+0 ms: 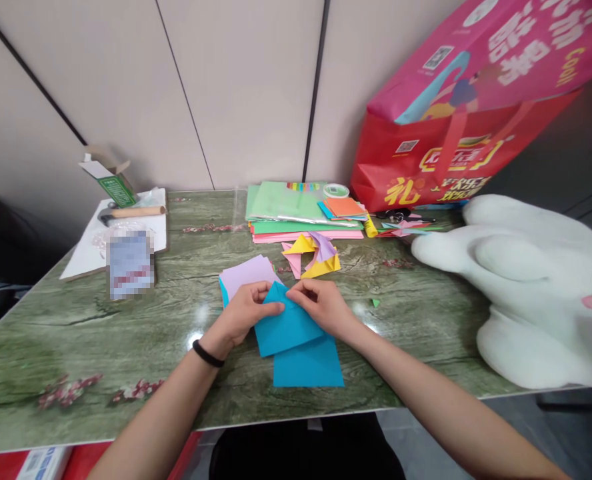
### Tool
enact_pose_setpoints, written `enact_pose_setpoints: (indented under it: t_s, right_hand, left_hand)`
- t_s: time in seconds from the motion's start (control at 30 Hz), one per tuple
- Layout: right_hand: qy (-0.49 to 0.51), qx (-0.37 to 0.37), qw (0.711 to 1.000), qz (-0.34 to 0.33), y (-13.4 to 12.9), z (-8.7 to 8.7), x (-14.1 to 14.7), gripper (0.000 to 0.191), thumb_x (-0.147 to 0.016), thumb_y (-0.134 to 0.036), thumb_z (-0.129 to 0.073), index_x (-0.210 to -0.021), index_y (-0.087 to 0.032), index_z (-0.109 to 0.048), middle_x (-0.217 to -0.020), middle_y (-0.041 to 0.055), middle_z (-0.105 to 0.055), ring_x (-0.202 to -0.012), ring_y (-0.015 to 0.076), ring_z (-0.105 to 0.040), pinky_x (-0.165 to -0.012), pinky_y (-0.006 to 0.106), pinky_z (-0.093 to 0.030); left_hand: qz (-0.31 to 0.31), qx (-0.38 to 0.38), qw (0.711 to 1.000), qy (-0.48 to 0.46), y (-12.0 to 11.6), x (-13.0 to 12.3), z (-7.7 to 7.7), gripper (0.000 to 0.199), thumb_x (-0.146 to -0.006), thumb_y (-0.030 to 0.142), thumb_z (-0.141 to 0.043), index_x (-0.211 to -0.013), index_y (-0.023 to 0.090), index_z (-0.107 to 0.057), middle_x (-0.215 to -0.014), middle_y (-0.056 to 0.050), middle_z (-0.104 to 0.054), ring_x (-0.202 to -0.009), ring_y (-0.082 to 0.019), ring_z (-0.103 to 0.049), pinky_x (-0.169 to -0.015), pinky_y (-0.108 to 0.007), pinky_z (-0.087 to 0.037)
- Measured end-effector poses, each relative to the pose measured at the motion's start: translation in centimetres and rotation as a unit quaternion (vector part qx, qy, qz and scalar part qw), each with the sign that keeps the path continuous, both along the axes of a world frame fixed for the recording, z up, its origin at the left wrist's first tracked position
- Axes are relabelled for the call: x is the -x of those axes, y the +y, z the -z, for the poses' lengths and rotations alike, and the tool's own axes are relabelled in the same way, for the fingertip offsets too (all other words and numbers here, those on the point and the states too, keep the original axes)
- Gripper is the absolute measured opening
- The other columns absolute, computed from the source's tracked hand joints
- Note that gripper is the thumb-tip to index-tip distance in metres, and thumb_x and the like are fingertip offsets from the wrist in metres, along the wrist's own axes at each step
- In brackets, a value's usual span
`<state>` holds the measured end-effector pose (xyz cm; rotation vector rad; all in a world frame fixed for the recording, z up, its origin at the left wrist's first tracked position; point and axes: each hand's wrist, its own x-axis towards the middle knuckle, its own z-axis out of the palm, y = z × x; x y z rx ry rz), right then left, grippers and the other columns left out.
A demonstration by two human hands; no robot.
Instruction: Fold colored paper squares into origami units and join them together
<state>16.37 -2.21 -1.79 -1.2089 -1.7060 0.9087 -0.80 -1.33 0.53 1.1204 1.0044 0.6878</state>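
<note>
Between my two hands is a partly folded sheet of blue paper (287, 328), held above the table and tilted. My left hand (250, 307) pinches its upper left edge, thumb on top. At its upper right edge, the fingers of my right hand (317, 301) are pinched together on the paper. A second blue sheet (310, 365) lies flat on the table under it. Behind my left hand rests a stack of paper squares (249, 273), lilac on top with blue showing at the side. Yellow, pink and lilac folded paper pieces (316, 255) sit just beyond my hands.
Packs of coloured paper (276, 203) lie at the back, with small orange and blue squares (345, 207) on them. A hammer (133, 212) and a green box (113, 183) are at left. A white plush toy (521, 280) and large red bag (426, 160) occupy the right.
</note>
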Motion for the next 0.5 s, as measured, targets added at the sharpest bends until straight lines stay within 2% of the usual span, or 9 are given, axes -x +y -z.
enact_pose_setpoints:
  t_s: [0.27, 0.5]
  right_hand:
    - [0.017, 0.08, 0.996, -0.036, 0.19, 0.04, -0.34, 0.023, -0.073, -0.039, -0.062, -0.072, -0.015, -0.061, -0.064, 0.001, -0.06, -0.057, 0.0119, -0.049, -0.052, 0.022, -0.038]
    - [0.018, 0.072, 0.997, -0.024, 0.07, 0.13, -0.08, 0.022, -0.072, -0.037, -0.062, -0.067, -0.016, -0.058, -0.061, -0.0002, -0.056, -0.056, 0.0113, -0.047, -0.051, 0.023, -0.037]
  left_hand:
    - [-0.014, -0.025, 1.0, 0.009, -0.05, 0.02, -0.25, 0.024, -0.055, 0.022, -0.073, -0.072, 0.013, -0.059, -0.067, 0.0, -0.061, -0.062, -0.012, -0.054, -0.057, -0.022, -0.042]
    - [-0.02, -0.054, 0.998, 0.037, -0.07, 0.0, -0.09, 0.019, -0.057, 0.022, -0.072, -0.071, 0.013, -0.061, -0.067, 0.0, -0.062, -0.064, -0.013, -0.055, -0.056, -0.023, -0.042]
